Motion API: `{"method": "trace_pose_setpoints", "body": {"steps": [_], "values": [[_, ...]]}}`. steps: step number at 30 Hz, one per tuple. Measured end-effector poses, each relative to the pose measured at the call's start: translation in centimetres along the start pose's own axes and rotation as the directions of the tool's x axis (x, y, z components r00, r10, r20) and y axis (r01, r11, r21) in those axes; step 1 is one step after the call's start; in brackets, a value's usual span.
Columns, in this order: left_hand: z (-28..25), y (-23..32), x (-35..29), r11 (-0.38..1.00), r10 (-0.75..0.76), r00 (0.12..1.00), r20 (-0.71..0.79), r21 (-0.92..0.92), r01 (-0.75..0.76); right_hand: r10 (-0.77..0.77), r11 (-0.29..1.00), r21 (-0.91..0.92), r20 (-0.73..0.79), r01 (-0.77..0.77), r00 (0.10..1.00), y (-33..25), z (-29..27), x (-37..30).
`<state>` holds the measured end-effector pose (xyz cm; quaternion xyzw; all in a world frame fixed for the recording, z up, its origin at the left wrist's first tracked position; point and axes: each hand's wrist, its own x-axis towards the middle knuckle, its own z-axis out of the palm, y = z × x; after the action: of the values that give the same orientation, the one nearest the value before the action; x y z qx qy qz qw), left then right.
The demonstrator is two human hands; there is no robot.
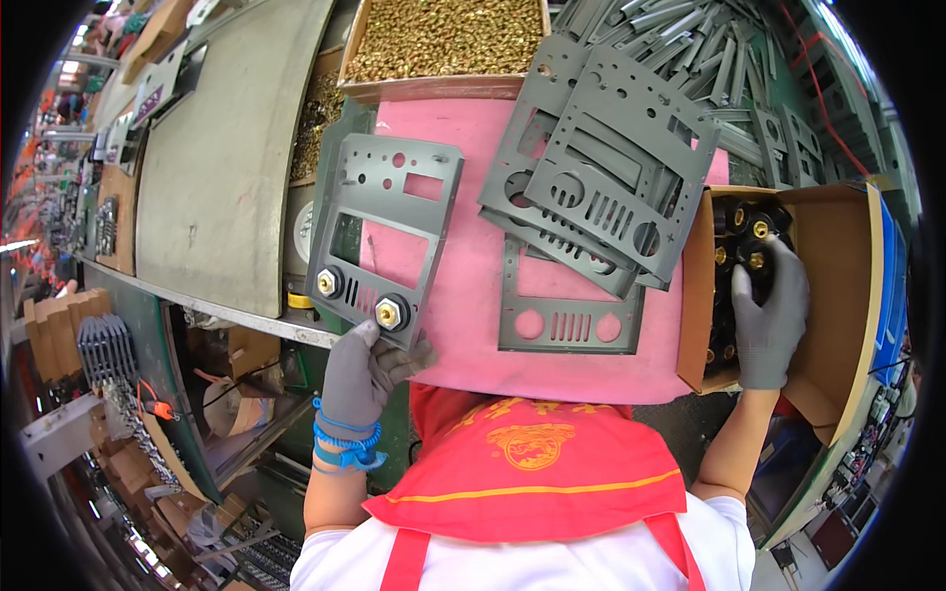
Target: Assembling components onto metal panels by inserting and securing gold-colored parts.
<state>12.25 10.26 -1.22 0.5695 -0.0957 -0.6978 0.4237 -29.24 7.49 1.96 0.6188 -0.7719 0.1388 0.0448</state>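
Note:
My left hand [367, 372] grips the near edge of a grey metal panel [394, 208], its thumb beside a black round fitting [392, 312] with a hex nut and brass centre. A second such fitting [328, 283] sits at the panel's near left. The panel has round holes, two rectangular openings and a row of slots. On the right, my right hand [772, 320] reaches into a cardboard box [841, 286] of black fittings [731, 217] with brass centres. Thumb and fingers are apart around one fitting. Both hands wear grey gloves; a blue coiled band [347, 448] circles my left wrist.
Several similar panels [616, 158] lie stacked on the pink mat [463, 340], with another panel [570, 340] nearer me. At the back stands a box of small brass parts [448, 39]. Long metal strips [690, 44] are heaped back right. A grey board [232, 148] lies left.

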Motion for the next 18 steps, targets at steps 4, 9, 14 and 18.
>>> {"method": "trace_pose_setpoints", "body": {"steps": [4, 9, 14, 18], "values": [[1.6, -0.6, -2.2, 0.985, 0.064, 0.987, -0.148, 0.170, -0.038, 0.131, 0.801, 0.596, -0.099, -0.047, 0.986, -1.5, 0.1, -1.1], [0.3, 1.4, -3.5, 0.338, 0.300, 0.942, -0.152, 0.940, 0.044, -0.243, 0.451, 0.878, 0.296, -0.162, 0.924, -6.7, -2.0, -2.0], [5.9, 2.4, -3.6, 0.073, 0.451, 0.706, 0.546, 0.766, -0.639, -0.345, 0.260, 0.931, 0.337, -0.256, 0.876, -9.3, -1.4, -2.6], [11.6, -0.5, -1.2, 0.054, 0.492, 0.355, 0.795, 0.379, -0.924, -0.393, 0.438, 0.893, 0.084, 0.106, 0.916, -10.6, -1.4, -2.6]]}}
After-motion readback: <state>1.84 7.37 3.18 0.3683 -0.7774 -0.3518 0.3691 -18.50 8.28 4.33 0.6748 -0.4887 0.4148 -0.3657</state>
